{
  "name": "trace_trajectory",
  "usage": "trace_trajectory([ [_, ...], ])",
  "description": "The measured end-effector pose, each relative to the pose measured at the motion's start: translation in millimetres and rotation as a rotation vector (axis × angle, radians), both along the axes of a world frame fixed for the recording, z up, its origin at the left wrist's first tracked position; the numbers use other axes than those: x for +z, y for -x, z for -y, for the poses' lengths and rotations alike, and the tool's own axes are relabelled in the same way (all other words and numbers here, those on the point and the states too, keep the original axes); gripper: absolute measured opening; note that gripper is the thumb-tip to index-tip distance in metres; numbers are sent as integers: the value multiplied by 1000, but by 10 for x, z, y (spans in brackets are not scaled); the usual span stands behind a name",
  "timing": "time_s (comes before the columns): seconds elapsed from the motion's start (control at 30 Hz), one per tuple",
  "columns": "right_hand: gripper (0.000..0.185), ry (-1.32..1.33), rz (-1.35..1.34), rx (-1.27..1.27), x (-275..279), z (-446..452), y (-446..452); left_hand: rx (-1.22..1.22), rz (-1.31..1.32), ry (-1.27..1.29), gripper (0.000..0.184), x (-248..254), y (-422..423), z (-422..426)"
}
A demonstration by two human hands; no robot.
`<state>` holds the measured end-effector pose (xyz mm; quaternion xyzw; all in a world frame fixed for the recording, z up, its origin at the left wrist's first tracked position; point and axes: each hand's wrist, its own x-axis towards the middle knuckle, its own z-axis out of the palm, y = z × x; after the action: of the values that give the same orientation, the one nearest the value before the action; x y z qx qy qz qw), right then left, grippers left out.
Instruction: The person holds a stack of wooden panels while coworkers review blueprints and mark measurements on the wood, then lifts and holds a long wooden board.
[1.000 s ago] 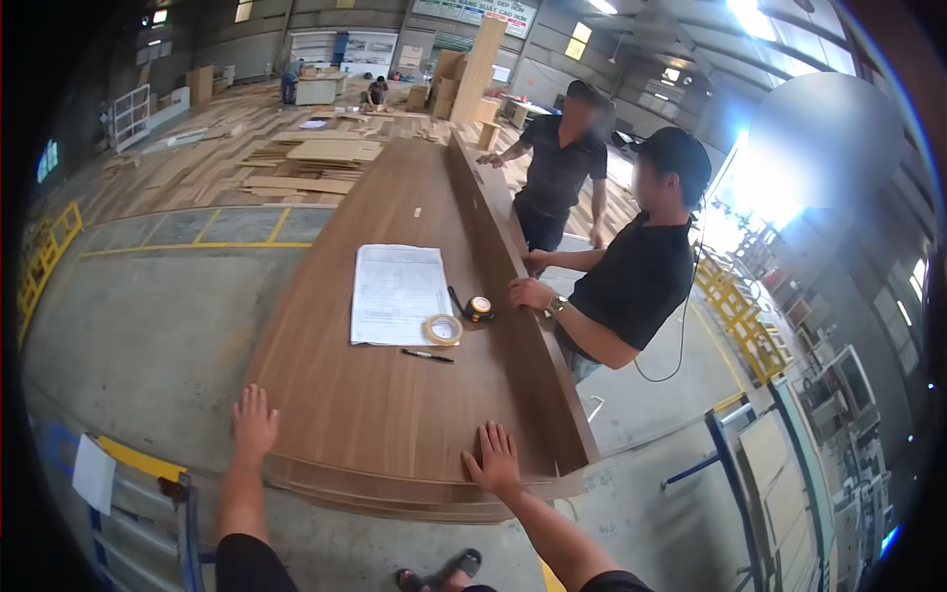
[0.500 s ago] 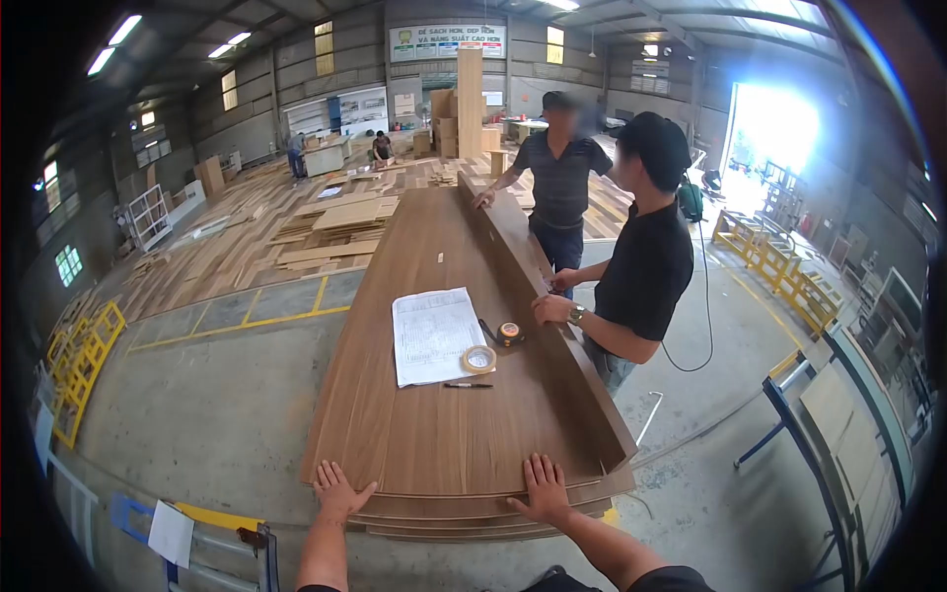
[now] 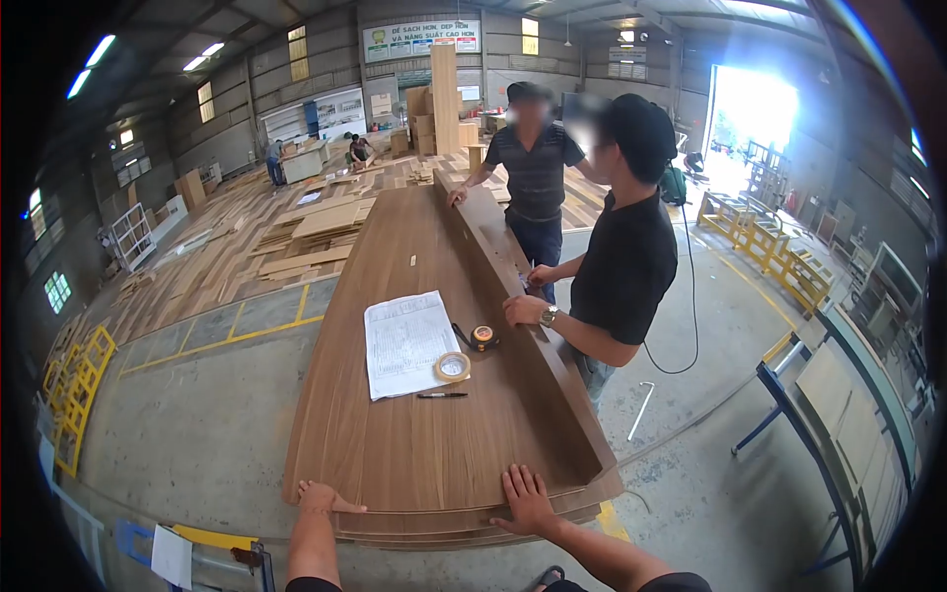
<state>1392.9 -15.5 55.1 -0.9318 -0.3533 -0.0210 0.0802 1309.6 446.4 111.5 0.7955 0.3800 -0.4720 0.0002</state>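
Observation:
My left hand (image 3: 321,498) rests open on the near left corner of a brown wood-grain panel (image 3: 395,454), thumb pointing right along the edge. Fingers spread, my right hand (image 3: 525,501) lies on the same panel's near edge, further right. The panel tops a stack of boards. On it lie a printed paper sheet (image 3: 400,340), a roll of tape (image 3: 452,367), a tape measure (image 3: 482,338) and a black pen (image 3: 442,396). A long brown board (image 3: 538,345) stands on edge along the right side.
A co-worker in black (image 3: 631,257) has both hands at the upright board. Another person in a striped shirt (image 3: 528,168) touches its far part. Loose planks (image 3: 316,227) cover the floor behind. Yellow racks (image 3: 84,395) stand left, a blue-legged rack (image 3: 789,414) right.
The camera view has shifted, so the panel and people appear further left and the panel's near edge lower. Both my hands stay on the near edge; my left fingers look less stretched out.

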Motion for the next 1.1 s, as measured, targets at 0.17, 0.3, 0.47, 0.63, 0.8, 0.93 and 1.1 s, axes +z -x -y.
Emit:
trace_trajectory([
  [0.17,113,-81,-109,74,-49,67,-91,-11,-92,-25,167,-45,-114,-34],
  [0.3,100,-96,-25,90,169,106,-190,-32,-61,-52,162,-94,-105,-93],
  [0.47,50,-647,-710,135,1418,440,-185,-59,17,-69,157,-154,-71,-134],
  [0.63,58,-728,58,-38,1597,823,-617,-139,98,-78,153,-313,-27,-248],
  [0.8,70,-379,-160,-723,1051,936,-825,3,-390,-40,144,-262,-532,-143],
  [0.93,66,-280,-341,-774,1102,877,-901,-18,-636,2,142,-218,-684,-110],
  [1.1,53,-240,-323,-887,1167,820,-855,-146,-723,69,153,-242,-727,-118],
])
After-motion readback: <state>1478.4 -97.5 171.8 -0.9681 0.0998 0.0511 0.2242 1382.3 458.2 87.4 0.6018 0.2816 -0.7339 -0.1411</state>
